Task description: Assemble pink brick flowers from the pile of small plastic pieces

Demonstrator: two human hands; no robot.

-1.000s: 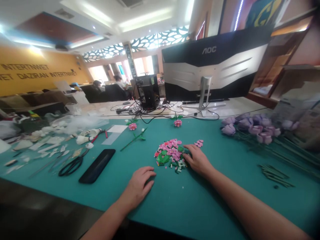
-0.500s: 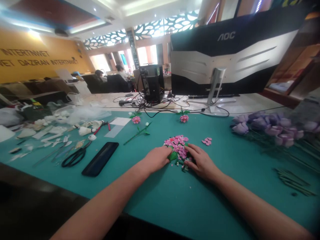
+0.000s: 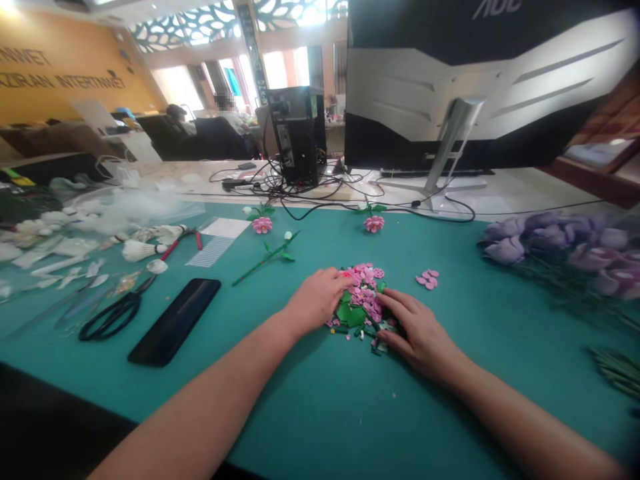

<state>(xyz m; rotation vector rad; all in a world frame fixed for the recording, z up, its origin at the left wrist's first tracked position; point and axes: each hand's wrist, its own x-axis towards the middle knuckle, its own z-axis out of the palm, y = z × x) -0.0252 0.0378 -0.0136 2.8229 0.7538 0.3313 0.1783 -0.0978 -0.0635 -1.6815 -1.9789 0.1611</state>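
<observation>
On the green surface [image 3: 320,400], between both hands: one loose pile of pink and green pieces [image 3: 367,297], with small parts strewn along the near edge. Left hand [image 3: 317,297]: fingers bent in against the pile's left side; pinch on any single piece impossible to tell. Right hand [image 3: 425,333]: thumb and fingers parted at the pile's right edge, no grip evident. Just beyond the right hand: pink petals [image 3: 428,279], one small separate group. Farther back: left pink flower [image 3: 263,225], right pink flower [image 3: 374,224]; to the left of the pile, one green stem [image 3: 265,260].

Possible faults: scattering of small parts across the surface, from a hard or hasty push; burial of tiny pieces, from heaping under the green leaves [image 3: 356,315]; mixing of the petals into the pile, from an inward sweep of the right hand; displacement of the stem, from a wide swing of the left.
</observation>
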